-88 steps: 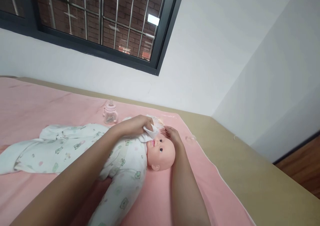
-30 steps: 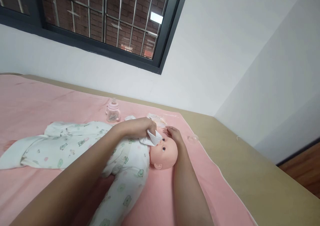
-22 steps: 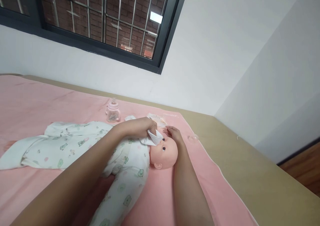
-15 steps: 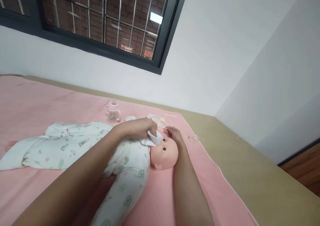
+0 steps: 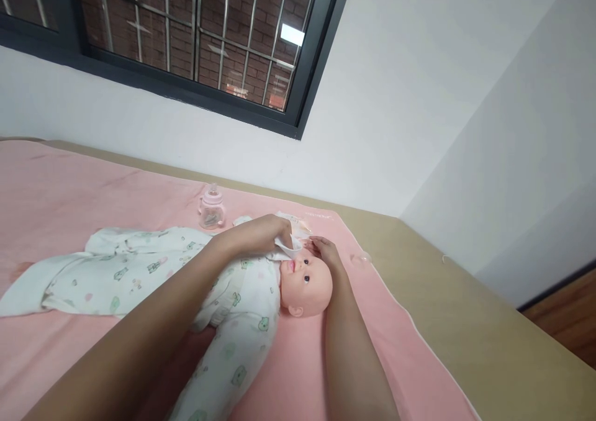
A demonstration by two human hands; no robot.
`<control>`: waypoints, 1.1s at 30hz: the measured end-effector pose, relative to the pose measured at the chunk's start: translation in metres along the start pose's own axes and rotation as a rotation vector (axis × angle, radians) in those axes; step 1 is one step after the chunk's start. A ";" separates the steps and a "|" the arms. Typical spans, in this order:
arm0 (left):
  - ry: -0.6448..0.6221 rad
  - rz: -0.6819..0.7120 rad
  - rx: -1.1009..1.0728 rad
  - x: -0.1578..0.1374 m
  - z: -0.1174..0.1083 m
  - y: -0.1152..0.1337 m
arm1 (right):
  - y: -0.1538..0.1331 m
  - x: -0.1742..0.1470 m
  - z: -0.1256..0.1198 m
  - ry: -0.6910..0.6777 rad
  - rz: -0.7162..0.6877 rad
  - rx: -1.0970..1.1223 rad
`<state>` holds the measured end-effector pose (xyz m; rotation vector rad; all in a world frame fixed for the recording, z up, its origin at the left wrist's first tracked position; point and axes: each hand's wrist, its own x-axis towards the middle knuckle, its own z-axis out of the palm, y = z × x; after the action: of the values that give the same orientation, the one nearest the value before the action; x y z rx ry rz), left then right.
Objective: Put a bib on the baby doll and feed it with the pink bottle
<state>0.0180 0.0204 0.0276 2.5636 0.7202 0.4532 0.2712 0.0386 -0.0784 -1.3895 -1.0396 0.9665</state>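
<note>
A baby doll point(image 5: 307, 290) in a white printed outfit point(image 5: 237, 278) lies on its back with its head to the right. My left hand point(image 5: 274, 230) is closed on a white cloth point(image 5: 291, 247), held just beside the doll's mouth and cheek. The lips are uncovered. Against the far side of the doll's head rests my right hand point(image 5: 325, 249), its fingers stretched out and holding nothing. My right forearm passes along the top of the head.
The doll lies on a pink mat point(image 5: 298, 359) over a wooden surface point(image 5: 419, 284). A pink-topped baby bottle point(image 5: 212, 208) stands upright behind the doll. Beyond my hands lies a clear packet point(image 5: 298, 222), and a small clear item point(image 5: 361, 258) sits near the mat's right edge. A barred window point(image 5: 195, 42) is above.
My left hand has moved the cloth up and away from the doll's mouth, so the lips now show. My right hand stays in place.
</note>
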 end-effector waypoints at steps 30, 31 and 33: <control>-0.147 -0.003 0.052 -0.010 -0.016 0.017 | 0.004 0.005 0.000 0.026 -0.006 0.037; -0.157 -0.001 0.050 -0.010 -0.015 0.016 | 0.004 0.005 -0.001 0.027 -0.005 0.038; -0.172 0.001 0.054 -0.010 -0.015 0.014 | 0.005 0.005 -0.001 0.030 0.000 0.038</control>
<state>0.0097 0.0087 0.0451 2.6136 0.6781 0.2122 0.2737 0.0432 -0.0829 -1.3683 -0.9946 0.9581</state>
